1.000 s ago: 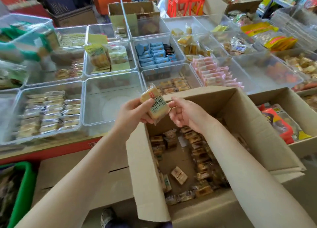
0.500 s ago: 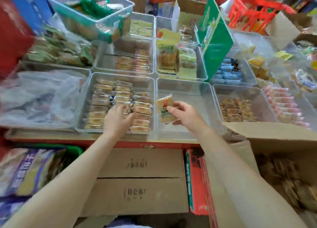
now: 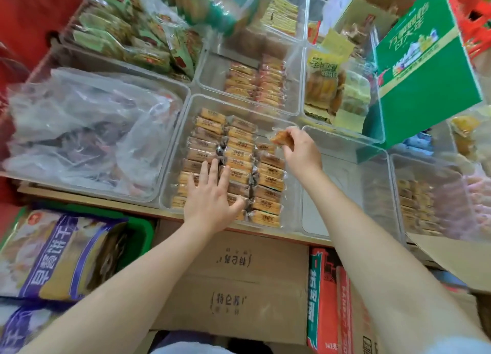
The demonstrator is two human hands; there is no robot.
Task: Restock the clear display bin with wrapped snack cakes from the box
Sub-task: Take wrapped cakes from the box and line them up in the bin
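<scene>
A clear display bin (image 3: 292, 220) in the middle of the shelf holds three columns of wrapped snack cakes (image 3: 267, 179). My left hand (image 3: 211, 196) lies flat with straight fingers on the cakes at the bin's front left. My right hand (image 3: 301, 151) pinches one wrapped snack cake (image 3: 281, 138) over the far end of the right column. Only a corner flap of the supply box (image 3: 451, 258) shows at the right edge.
An empty clear bin (image 3: 353, 183) adjoins on the right, more stocked bins lie behind and beside it. A green carton (image 3: 425, 69) stands at the back right. Crumpled clear plastic (image 3: 87, 130) fills the left bin. Closed cardboard boxes (image 3: 239, 287) sit below the shelf edge.
The view has swung left and closer to the bin. My right hand carried the cake from the empty bin over to the stocked bin's right column. My left hand now lies flat on the cakes.
</scene>
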